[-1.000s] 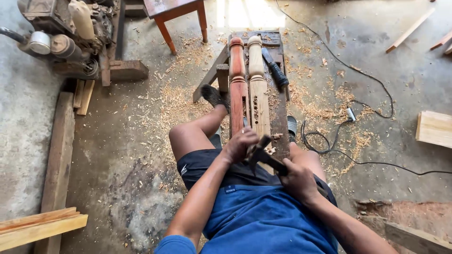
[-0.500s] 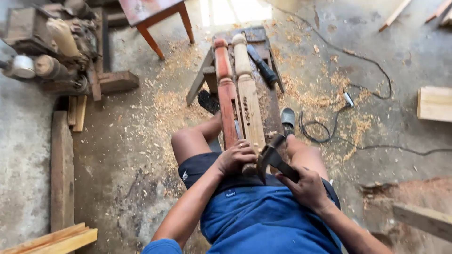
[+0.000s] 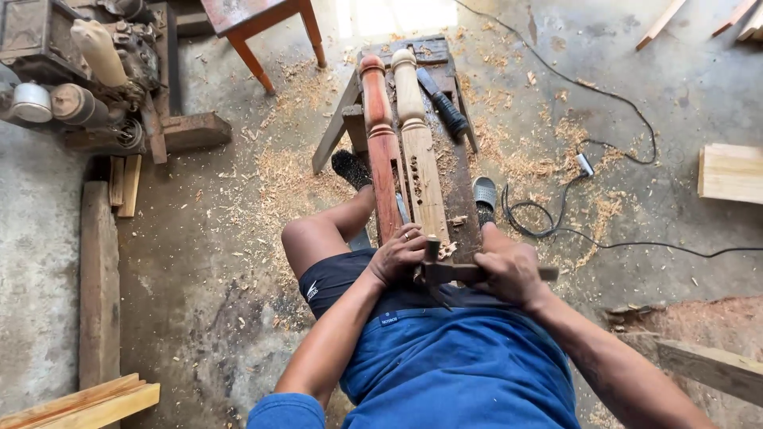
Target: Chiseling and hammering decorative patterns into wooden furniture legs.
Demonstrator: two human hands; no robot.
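1. A person in a blue shirt (image 3: pixel 461 373) and dark shorts sits astride a low wooden workbench (image 3: pixel 465 214), seen from above, with two turned wooden posts lying lengthwise on it and pointing toward 12 o'clock.
2. The pale turned post (image 3: pixel 420 151), of unfinished light wood, has a rounded knob at its far end, ringed turnings below that, and a squared lower section bearing a row of dark cut marks.
3. The red turned post (image 3: pixel 381 151) lies touching it at 9 o'clock, the same profile in a reddish-brown wood.
4. The left hand (image 3: pixel 400 254) rests at the near end of the posts, fingers curled around a chisel whose blade (image 3: pixel 403 208) shows between the two posts; a ring is visible on one finger.
5. The right hand (image 3: pixel 509 274) is clenched around the handle of a hammer (image 3: pixel 445 268), its head lying just beside the left hand.
6. A dark-handled tool (image 3: pixel 443 105) lies on the bench at 3 o'clock of the pale post.
7. Wood shavings (image 3: pixel 278 175) cover the concrete floor; a black cable (image 3: pixel 604 238) trails off at 3 o'clock, and an old machine (image 3: pixel 87 71) stands at 10 o'clock.
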